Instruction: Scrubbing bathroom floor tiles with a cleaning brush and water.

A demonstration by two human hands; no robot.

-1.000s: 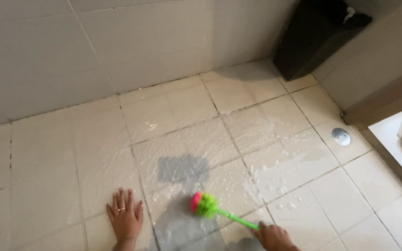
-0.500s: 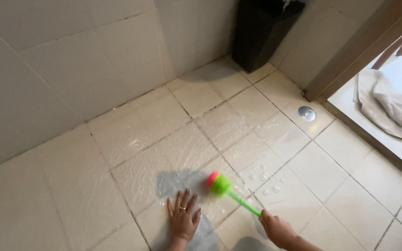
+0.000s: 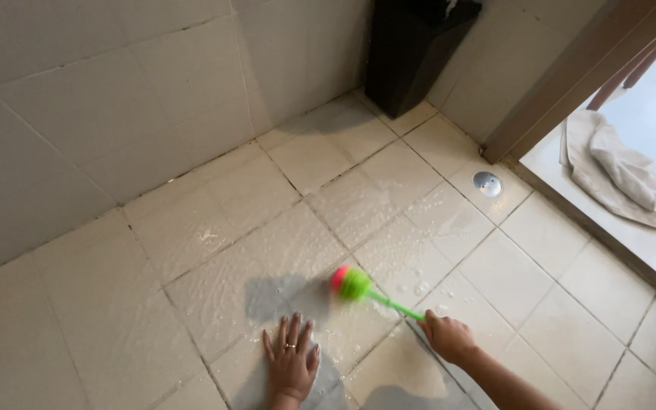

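Observation:
My right hand (image 3: 447,337) grips the green handle of a scrub brush (image 3: 353,283) with a green and pink head, which rests on the wet, soapy floor tiles (image 3: 358,205). My left hand (image 3: 291,361) lies flat on the tiles with fingers spread, a ring on one finger, just left of and below the brush head. A grey shadow patch lies on the tile above the left hand.
A black bin (image 3: 411,53) stands in the far corner against the tiled wall (image 3: 100,114). A round metal floor drain (image 3: 487,183) sits near the doorway. A crumpled beige towel (image 3: 624,175) lies beyond the door threshold on the right.
The view has swung left and up, showing more of the wall and doorway. The brush head has shifted slightly on the wet tiles; both hands stay in the same grip and pose.

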